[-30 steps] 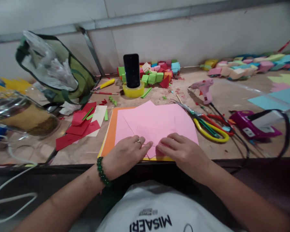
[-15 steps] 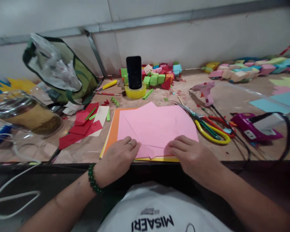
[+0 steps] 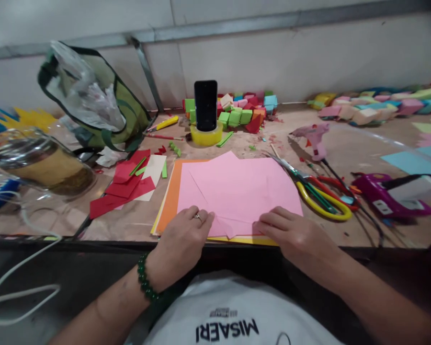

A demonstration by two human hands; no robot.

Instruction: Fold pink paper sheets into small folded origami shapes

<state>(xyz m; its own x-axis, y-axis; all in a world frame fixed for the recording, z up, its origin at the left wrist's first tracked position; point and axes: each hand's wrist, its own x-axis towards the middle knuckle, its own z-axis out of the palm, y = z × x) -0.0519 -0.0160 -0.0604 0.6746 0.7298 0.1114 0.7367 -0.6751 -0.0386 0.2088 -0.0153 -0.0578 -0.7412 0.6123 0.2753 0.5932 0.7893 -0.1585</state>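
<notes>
Pink paper (image 3: 237, 187) lies over a stack of coloured sheets at the table's front edge, with orange paper (image 3: 167, 203) showing on the left. A folded flap runs along the pink paper's near edge. My left hand (image 3: 183, 235) has its fingers curled together on the left part of that edge; a ring and a green bead bracelet (image 3: 147, 278) are on this arm. My right hand (image 3: 294, 235) is closed in the same way on the right part of the edge. Both thumbs are mostly hidden.
Scissors (image 3: 316, 196), a pink glue gun (image 3: 316, 141) and a purple device (image 3: 388, 196) lie to the right. A phone (image 3: 206, 105) stands in a yellow tape roll (image 3: 206, 136) behind the paper. Red paper pieces (image 3: 125, 184), a jar (image 3: 39, 165) and a green bag (image 3: 129, 110) are left.
The camera view has shifted slightly, so the table things appear further right. Both hands stay at the pink paper's near edge, with little change in grip.
</notes>
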